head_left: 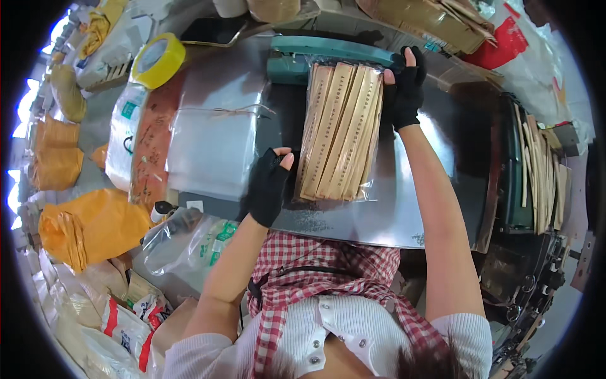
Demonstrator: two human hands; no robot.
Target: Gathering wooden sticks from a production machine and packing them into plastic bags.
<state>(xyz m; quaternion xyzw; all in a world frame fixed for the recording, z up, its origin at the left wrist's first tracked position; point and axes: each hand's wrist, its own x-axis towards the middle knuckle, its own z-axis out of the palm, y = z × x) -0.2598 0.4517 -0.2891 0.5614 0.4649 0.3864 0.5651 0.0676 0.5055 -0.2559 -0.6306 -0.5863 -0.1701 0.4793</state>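
Note:
A clear plastic bag (343, 136) holding several long, tan paper-like strips lies on the dark worktop, its top edge at a green heat sealer (328, 45). My right hand (408, 88), in a black fingerless glove, is closed around the dark right end of the sealer's arm. Its thumb is close to the bag's upper right corner. To the left of the bag is my left hand (268, 189), gloved the same way. Its fingers are curled with thumb and forefinger close together, and nothing shows in them. A small gap separates it from the bag.
A stack of clear bags (214, 142) tied with string lies on the left. Behind it are yellow tape (158, 61) and a phone (214, 31). A green bin (519, 164) with tan strips stands at the right. A crumpled plastic bag (183, 246) lies at the near left.

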